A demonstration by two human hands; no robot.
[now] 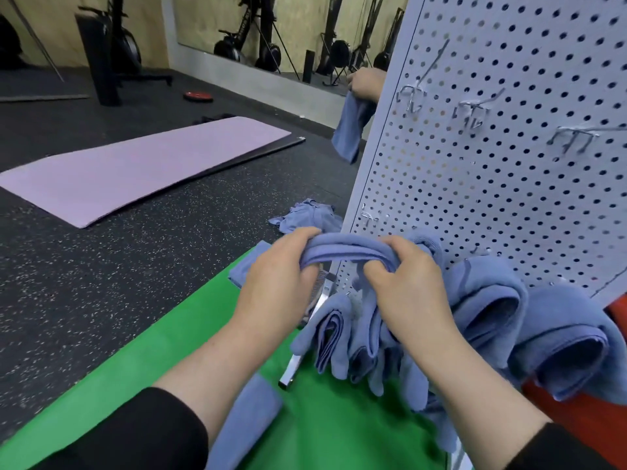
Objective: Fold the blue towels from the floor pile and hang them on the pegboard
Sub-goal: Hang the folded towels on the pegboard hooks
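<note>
A folded blue towel (346, 250) stretches between both hands just in front of the white pegboard (509, 171). My left hand (281, 276) grips its left end and my right hand (407, 283) grips its right end. Several folded blue towels (488, 303) hang in a row from hooks low on the board, below and right of my hands. A crumpled pile of blue towels (307, 217) lies on the floor beside the board's left edge. Another blue towel (247, 425) lies on the green mat near my left forearm.
Bare metal hooks (471, 111) stick out higher on the pegboard. A green mat (169, 351) covers the floor under me, a lilac mat (135, 167) lies further left. A wall mirror (359, 106) reflects a hand with a towel. Exercise machines (115, 45) stand at the back.
</note>
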